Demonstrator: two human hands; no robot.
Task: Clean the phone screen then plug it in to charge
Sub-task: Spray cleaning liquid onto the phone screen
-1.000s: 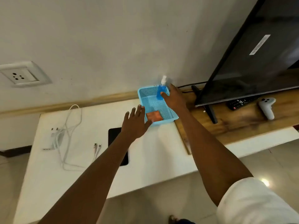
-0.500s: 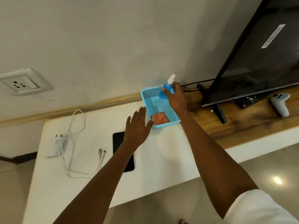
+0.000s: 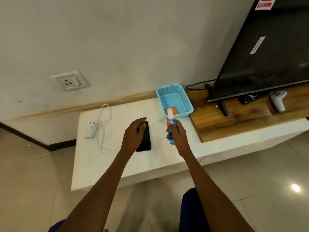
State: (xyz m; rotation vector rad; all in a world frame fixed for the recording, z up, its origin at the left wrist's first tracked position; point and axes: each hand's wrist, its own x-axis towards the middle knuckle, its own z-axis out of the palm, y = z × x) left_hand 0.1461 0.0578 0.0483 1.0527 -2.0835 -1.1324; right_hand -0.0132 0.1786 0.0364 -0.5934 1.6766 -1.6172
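Note:
A black phone (image 3: 145, 141) lies flat, screen up, on the white table (image 3: 103, 164). My left hand (image 3: 133, 133) is on the phone's upper left part, its fingers curled over the top edge and the thumb on the screen. My right hand (image 3: 178, 136) grips a small blue spray bottle (image 3: 171, 133) with a white cap, held upright above the table just right of the phone. A white charger with its cable (image 3: 93, 131) lies at the table's left. The wall socket (image 3: 69, 81) is above it.
A light blue basket (image 3: 185, 99) at the table's back right holds an orange cloth (image 3: 175, 110). Right of it a wooden shelf (image 3: 234, 121) carries a TV (image 3: 267, 56), a black remote (image 3: 250, 97) and a white controller (image 3: 278, 100).
My right hand lifted the spray bottle out of the basket and brought it down beside the phone. My left hand drew back from the basket onto the phone.

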